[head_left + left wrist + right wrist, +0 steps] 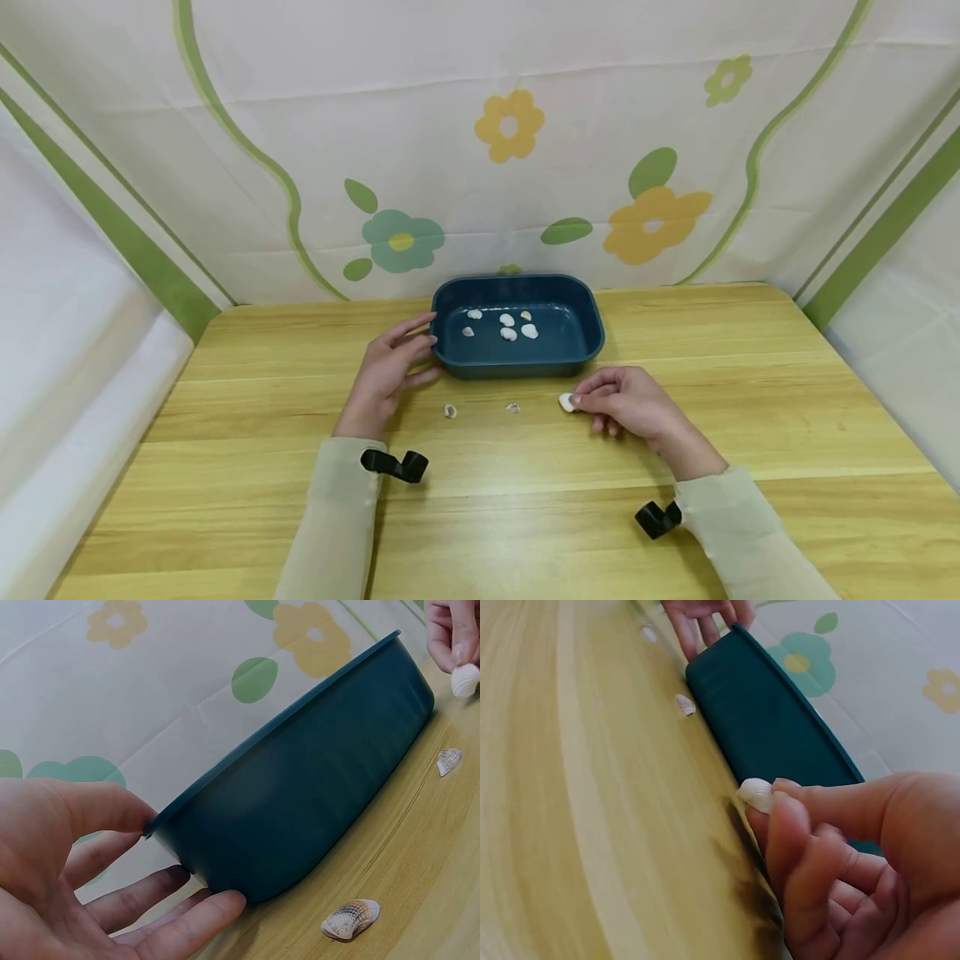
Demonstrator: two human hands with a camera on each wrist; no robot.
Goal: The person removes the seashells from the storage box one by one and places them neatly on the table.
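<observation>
Shell, 1 pc: pinched in R hand, over worktop nr tub front; light grip advised. Tub: touched at L end by L hand, fingers spread; best kept steady.

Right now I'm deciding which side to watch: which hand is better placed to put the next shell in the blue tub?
Probably the right hand: it pinches a white shell just in front of the blue tub. The left hand holds no shell and touches the tub's left end.
</observation>
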